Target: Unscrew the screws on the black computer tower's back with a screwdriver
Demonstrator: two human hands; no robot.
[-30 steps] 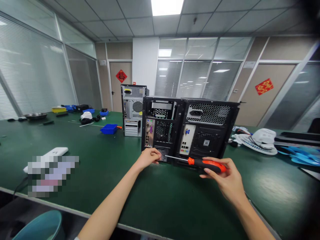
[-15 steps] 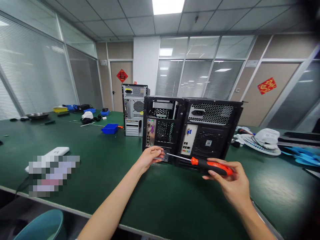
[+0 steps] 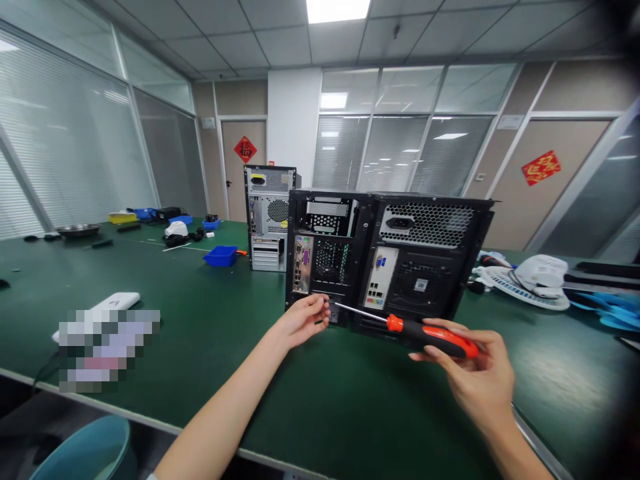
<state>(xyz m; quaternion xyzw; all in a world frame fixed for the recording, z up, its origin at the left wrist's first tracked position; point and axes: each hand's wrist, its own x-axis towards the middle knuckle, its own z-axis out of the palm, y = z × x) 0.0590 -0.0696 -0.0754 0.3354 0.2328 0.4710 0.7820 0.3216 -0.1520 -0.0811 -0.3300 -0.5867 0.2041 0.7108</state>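
In my right hand (image 3: 475, 360) is a screwdriver (image 3: 430, 335) with a red and black handle, its shaft pointing left. My left hand (image 3: 305, 320) pinches thumb and forefinger together close to the screwdriver's tip; whatever is between them is too small to make out. Just behind both hands stand two black computer cases side by side, backs toward me: the left case (image 3: 327, 267) has an opening at its top, and the right case (image 3: 425, 267) has a honeycomb grille. My left fingers are in front of the left case's lower part; I cannot tell whether they touch it.
Another computer tower (image 3: 270, 220) stands behind to the left, beside a blue tray (image 3: 221, 256). A white fan part (image 3: 540, 277) and blue blades (image 3: 613, 310) lie on the right of the green table (image 3: 200, 373). A white device (image 3: 107, 310) lies left; a teal bin (image 3: 95, 447) stands below the edge.
My right hand and the screwdriver have shifted slightly right and down, and the tip sits a little farther from my left fingers. My left hand stays pinched in nearly the same place.
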